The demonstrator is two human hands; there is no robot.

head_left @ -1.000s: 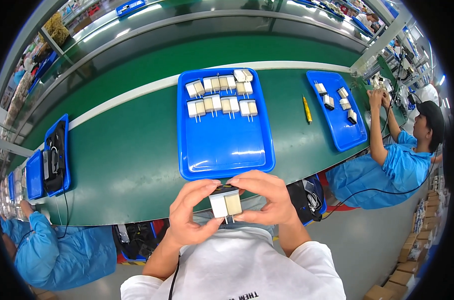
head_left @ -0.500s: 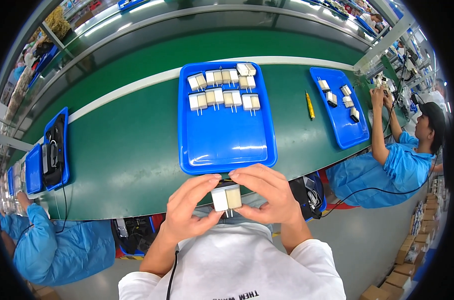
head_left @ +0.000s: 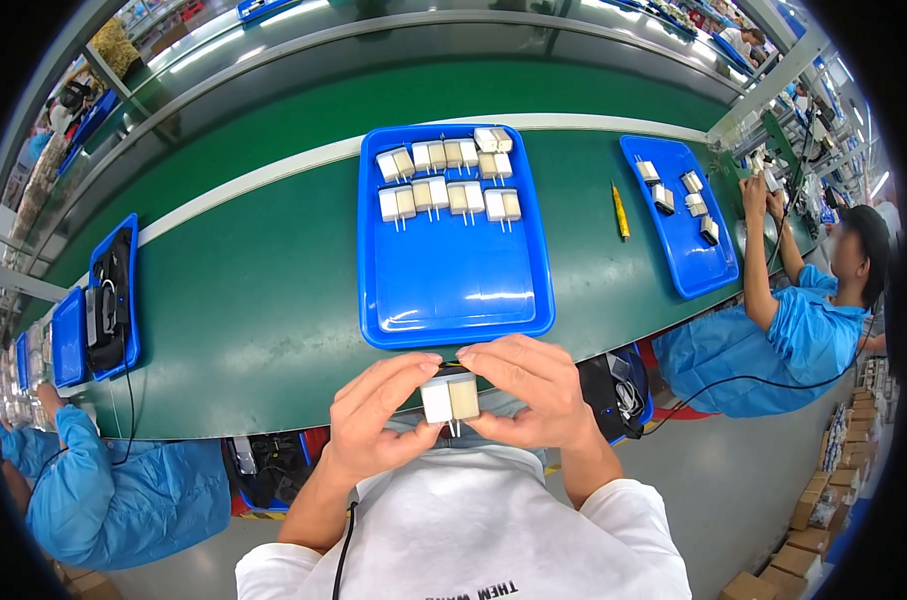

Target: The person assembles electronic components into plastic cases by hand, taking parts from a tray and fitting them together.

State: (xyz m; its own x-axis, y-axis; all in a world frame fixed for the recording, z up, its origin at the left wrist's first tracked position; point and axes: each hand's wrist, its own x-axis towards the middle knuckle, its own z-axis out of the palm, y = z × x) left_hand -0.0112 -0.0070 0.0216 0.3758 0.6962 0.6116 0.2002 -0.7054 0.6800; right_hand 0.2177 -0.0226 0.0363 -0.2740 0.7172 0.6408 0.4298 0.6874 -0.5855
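Between my two hands, just in front of the bench's near edge, is a white and cream plug adapter (head_left: 451, 399) with its metal prongs pointing down toward me. My left hand (head_left: 379, 405) grips it from the left, thumb low and fingertips at its top. From the other side my right hand (head_left: 537, 393) holds it the same way, and the fingertips of both hands nearly meet above it. A dark strip shows at the adapter's top edge, partly covered by my fingers. Beyond my hands lies a blue tray (head_left: 444, 270) with several similar plug adapters (head_left: 432, 192) in rows at its far end.
Right of the tray a yellow pen-like tool (head_left: 621, 211) lies on the green bench (head_left: 254, 290). Farther right, another blue tray (head_left: 689, 255) holds several adapters beside a co-worker (head_left: 809, 320) in blue. At left are blue trays with dark devices (head_left: 109, 300) and another co-worker (head_left: 134, 490).
The adapter has tipped slightly in my fingers, showing more of its dark top edge. My hands stay in nearly the same place.
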